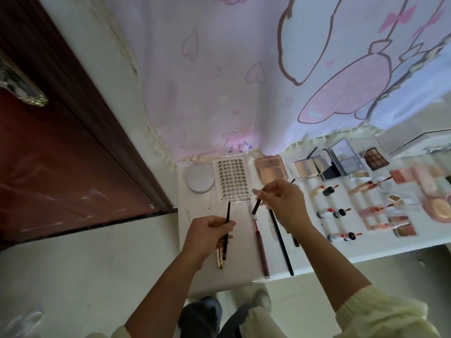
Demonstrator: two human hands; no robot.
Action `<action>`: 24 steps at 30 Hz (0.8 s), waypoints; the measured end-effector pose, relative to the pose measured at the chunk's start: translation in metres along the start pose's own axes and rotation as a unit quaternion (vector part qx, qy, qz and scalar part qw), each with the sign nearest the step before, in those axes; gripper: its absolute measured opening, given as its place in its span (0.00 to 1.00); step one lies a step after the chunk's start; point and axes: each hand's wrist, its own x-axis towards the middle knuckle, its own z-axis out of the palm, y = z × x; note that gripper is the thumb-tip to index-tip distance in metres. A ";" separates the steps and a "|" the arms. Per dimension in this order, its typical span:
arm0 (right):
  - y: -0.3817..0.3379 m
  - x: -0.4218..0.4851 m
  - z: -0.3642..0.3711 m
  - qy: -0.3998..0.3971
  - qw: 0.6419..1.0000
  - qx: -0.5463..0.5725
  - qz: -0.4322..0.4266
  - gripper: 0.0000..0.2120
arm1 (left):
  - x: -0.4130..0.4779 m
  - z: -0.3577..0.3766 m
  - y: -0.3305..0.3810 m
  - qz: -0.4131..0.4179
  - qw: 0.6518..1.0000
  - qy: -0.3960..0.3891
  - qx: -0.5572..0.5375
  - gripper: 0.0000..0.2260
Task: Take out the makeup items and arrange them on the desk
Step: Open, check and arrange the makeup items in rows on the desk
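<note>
Person standing at the white desk (312,252), both hands over its left end. The left hand (210,234) pinches a thin dark pencil (228,215) at mid-shaft, with the tip pointing away toward the lash card (231,180) and the long axis running near-to-far. The right hand (280,200), farther in, pinches a short dark stick (256,206) between thumb and fingertips; whether this is a cap or a second pencil cannot be told. Its lower end slants down-left toward the pencil's tip, and the two are apart. Just right of the left hand, a reddish-brown pencil (261,247) and a long black pencil (280,240) lie on the desk, roughly parallel. The held pencil shares their axis, so laying it down probably calls for lowering rather than turning, and the left hand is the nearer. A gold item (220,261) beneath that hand may occupy the landing strip. Beyond lie a round white compact (199,179) and open palettes (271,170), with uncapped lipsticks (327,191) in rows to the right, well apart from either grip.
</note>
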 end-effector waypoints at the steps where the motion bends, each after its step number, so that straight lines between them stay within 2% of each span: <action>1: 0.005 -0.002 0.001 -0.029 0.998 -0.047 0.004 0.10 | 0.002 0.003 0.000 -0.002 1.000 0.011 0.009 0.07; 3: 0.016 -0.006 0.008 -0.076 0.991 -0.108 0.014 0.10 | 0.006 0.012 -0.001 0.013 0.995 0.050 0.089 0.07; 6: 0.026 -0.008 0.020 -0.105 0.981 -0.162 0.031 0.10 | 0.013 0.027 -0.003 0.065 0.952 0.090 0.284 0.07; 8: 0.027 -0.006 0.027 -0.119 0.974 -0.194 0.021 0.10 | 0.016 0.034 -0.004 0.070 0.930 0.107 0.345 0.09; 11: 0.028 -0.002 0.034 -0.145 0.960 -0.240 0.012 0.10 | 0.019 0.042 -0.010 0.067 0.913 0.123 0.384 0.15; 14: 0.030 0.001 0.039 -0.168 0.944 -0.285 0.005 0.12 | 0.021 0.047 -0.017 0.085 0.901 0.112 0.410 0.15; 18: 0.031 0.002 0.042 -0.177 0.932 -0.315 -0.017 0.11 | 0.024 0.051 -0.019 0.092 0.902 0.110 0.408 0.14; 24: 0.038 0.000 0.041 -0.165 0.936 -0.309 -0.035 0.09 | 0.024 0.052 -0.023 0.087 0.905 0.102 0.404 0.16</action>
